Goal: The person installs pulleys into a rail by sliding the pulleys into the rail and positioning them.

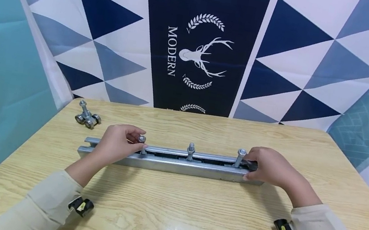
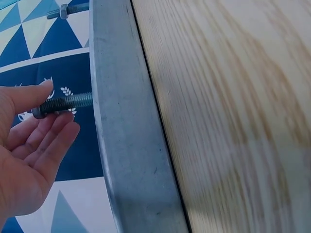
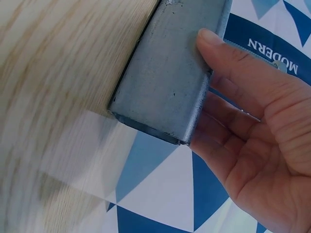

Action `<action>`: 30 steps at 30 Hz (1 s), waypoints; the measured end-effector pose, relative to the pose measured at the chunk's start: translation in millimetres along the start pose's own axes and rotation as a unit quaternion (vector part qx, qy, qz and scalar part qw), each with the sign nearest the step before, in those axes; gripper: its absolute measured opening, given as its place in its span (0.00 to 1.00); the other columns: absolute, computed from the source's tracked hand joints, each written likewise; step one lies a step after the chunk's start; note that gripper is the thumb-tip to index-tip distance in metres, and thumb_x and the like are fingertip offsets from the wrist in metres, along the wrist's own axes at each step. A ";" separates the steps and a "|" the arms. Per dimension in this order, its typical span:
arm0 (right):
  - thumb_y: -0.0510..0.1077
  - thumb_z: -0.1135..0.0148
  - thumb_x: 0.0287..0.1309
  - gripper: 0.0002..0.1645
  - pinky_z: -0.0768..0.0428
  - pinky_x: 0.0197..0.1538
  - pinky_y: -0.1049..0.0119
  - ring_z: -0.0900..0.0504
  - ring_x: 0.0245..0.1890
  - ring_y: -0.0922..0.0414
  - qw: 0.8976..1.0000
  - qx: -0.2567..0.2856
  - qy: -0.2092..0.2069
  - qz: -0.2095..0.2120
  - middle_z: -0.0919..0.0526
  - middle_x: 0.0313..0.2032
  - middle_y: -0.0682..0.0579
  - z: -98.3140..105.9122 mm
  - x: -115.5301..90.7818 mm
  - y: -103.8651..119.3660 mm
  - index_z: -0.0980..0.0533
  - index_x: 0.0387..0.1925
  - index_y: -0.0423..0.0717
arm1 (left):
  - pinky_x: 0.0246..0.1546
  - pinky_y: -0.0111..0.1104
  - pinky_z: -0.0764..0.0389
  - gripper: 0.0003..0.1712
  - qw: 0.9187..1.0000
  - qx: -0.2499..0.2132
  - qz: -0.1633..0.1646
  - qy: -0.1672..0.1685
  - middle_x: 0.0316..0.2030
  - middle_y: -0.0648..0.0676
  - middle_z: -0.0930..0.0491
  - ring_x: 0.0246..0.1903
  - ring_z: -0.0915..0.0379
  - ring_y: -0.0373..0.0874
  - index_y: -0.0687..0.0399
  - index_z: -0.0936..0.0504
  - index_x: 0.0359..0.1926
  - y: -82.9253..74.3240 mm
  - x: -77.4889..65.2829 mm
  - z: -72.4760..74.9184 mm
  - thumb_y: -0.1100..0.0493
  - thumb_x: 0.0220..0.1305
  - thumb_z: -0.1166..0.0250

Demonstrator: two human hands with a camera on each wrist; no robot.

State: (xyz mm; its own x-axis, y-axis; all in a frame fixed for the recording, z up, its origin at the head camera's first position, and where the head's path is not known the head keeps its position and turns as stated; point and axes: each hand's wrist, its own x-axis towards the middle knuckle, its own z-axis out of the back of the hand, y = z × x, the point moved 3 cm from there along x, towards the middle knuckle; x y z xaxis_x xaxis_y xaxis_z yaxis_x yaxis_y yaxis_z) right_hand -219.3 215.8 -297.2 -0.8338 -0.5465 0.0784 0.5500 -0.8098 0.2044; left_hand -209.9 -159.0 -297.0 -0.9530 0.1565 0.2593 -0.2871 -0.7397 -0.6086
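A galvanized steel channel rail (image 1: pixel 176 167) lies lengthwise across the table, its slot facing up. Three upright bolts with nuts stand out of the slot: a left bolt (image 2: pixel 68 102), a middle bolt (image 1: pixel 190 151) and a right bolt (image 1: pixel 240 158). What carries them inside the rail is mostly hidden. My left hand (image 1: pixel 117 142) has its thumb and fingers around the left bolt near its top. At the rail's right end, my right hand (image 1: pixel 268 166) grips the rail, thumb on the near wall (image 3: pixel 165 73) and the other fingers on the slot side.
A loose roller trolley (image 1: pixel 88 118) with small wheels and an upright bolt sits at the table's back left. The wooden table (image 1: pixel 156 203) ends at a patterned cloth backdrop (image 1: pixel 198 53). Each sleeve has a black wrist mount (image 1: pixel 81 206) on it.
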 end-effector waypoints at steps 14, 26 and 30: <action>0.47 0.26 0.32 0.26 0.25 0.35 0.59 0.23 0.34 0.54 1.000 -0.001 -0.001 0.002 0.22 0.34 0.51 1.9 2.0 1.9 0.20 0.39 0.40 | 0.39 0.32 0.24 0.22 0.997 -0.052 -0.059 0.022 0.46 0.51 0.27 0.43 0.27 0.44 0.51 0.25 0.50 16.8 -7.7 18.7 0.64 0.51 0.35; 0.46 0.26 0.32 0.25 0.25 0.35 0.58 0.23 0.34 0.54 1.000 0.003 0.001 0.001 0.22 0.35 0.51 1.2 1.4 1.7 0.20 0.38 0.40 | 0.40 0.32 0.24 0.19 0.998 0.009 -0.049 -0.027 0.42 0.54 0.26 0.41 0.25 0.48 0.58 0.24 0.46 36.1 -13.8 36.3 0.62 0.51 0.34; 0.47 0.26 0.32 0.26 0.25 0.36 0.57 0.23 0.35 0.53 1.000 0.004 0.004 -0.001 0.22 0.35 0.51 1.3 1.2 2.0 0.20 0.38 0.40 | 0.40 0.34 0.24 0.19 0.998 0.020 -0.045 -0.032 0.41 0.53 0.26 0.41 0.26 0.48 0.57 0.23 0.46 45.1 -15.8 44.1 0.62 0.50 0.34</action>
State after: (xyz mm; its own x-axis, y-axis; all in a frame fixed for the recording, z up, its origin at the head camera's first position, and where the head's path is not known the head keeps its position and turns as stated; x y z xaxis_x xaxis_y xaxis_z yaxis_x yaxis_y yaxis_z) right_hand -219.2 213.8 -295.4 -0.8343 -0.5467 0.0711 0.5482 -0.8092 0.2116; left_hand -203.5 -223.7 -295.5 -0.9151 0.1824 0.3596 -0.3659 -0.7504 -0.5505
